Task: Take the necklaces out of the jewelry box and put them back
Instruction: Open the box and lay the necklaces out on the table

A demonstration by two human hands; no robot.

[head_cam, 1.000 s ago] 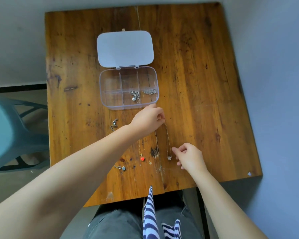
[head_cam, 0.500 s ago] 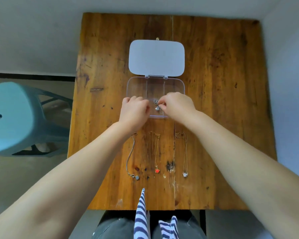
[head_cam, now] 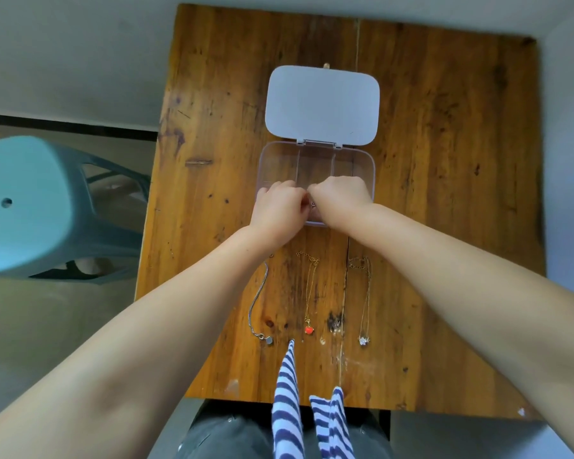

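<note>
A clear plastic jewelry box [head_cam: 372, 167] stands open in the middle of the wooden table [head_cam: 444, 210], its white lid [head_cam: 322, 104] folded back. My left hand [head_cam: 279, 210] and my right hand [head_cam: 342, 197] meet over the box's front middle compartment, fingers pinched on a small silver necklace [head_cam: 312, 204] of which only a glint shows. Three necklaces lie stretched out in a row on the table below the box: a silver chain with a grey pendant [head_cam: 258, 303], a gold chain with a red pendant [head_cam: 309, 293] and a gold chain with a clear pendant [head_cam: 365, 303].
A teal plastic stool [head_cam: 24, 207] stands left of the table. Striped cloth [head_cam: 287, 392] hangs over the table's near edge above my lap. A wall runs along the table's far and right sides.
Both hands left the laid-out necklaces and moved up to the box. They have closed in together over its front middle compartment. The camera view shifted left.
</note>
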